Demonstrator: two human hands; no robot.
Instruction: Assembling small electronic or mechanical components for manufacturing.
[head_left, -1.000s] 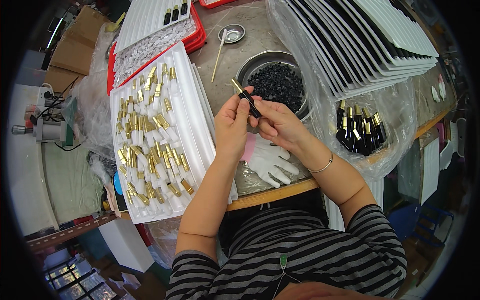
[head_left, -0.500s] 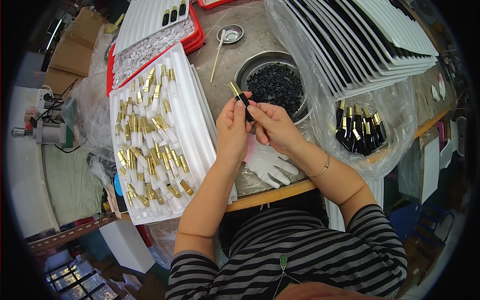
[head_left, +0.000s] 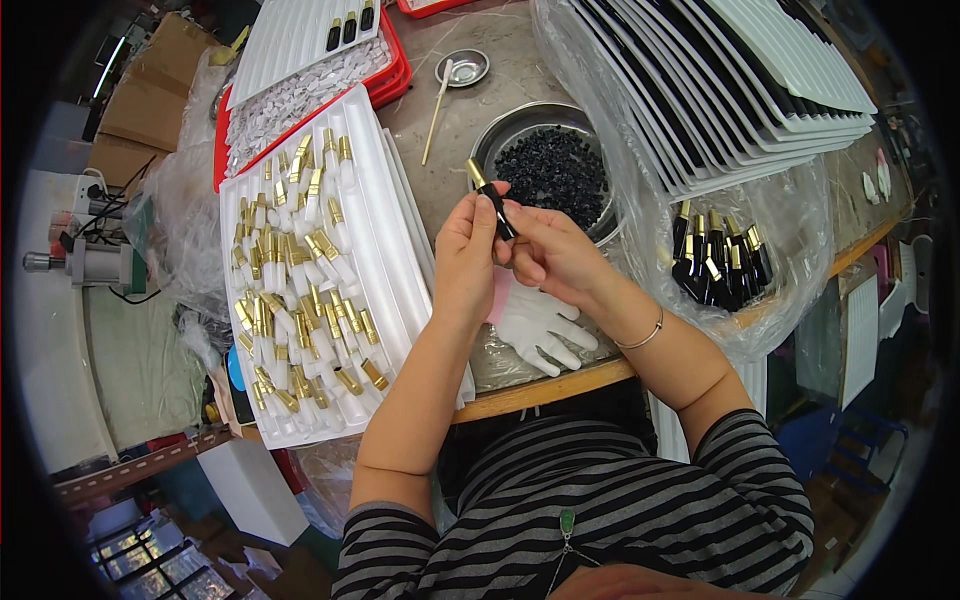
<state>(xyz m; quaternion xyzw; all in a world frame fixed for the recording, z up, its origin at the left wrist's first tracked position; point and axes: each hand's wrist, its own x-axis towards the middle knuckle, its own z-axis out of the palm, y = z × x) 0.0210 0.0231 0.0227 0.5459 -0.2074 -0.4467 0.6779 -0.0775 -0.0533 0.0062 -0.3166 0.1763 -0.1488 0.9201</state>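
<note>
A slim black cosmetic tube with a gold end (head_left: 491, 194) is pinched between both of my hands, tilted with its gold end up and to the left. My left hand (head_left: 465, 245) closes its thumb and fingers around the tube's middle. The lower black end sits in the closed fingers of my right hand (head_left: 560, 255), which partly hide it. Just beyond my hands stands a round metal bowl (head_left: 502, 127) holding many small black pieces (head_left: 555, 172). Beneath my wrists a white glove (head_left: 540, 320) lies on the table.
Left lies a white ribbed tray (head_left: 385, 230) with many gold-ended, whitish tubes (head_left: 300, 270). Behind it, a red tray (head_left: 398, 75) holds white pieces. Stacked trays (head_left: 720, 100) and black-and-gold tubes (head_left: 720, 255) on clear plastic are right. A small dish (head_left: 470, 66) and stick (head_left: 434, 130) lie far.
The tube has shifted slightly right and stands a little higher out of my fingers. My right fingers have moved slightly along its lower end. Everything else looks the same.
</note>
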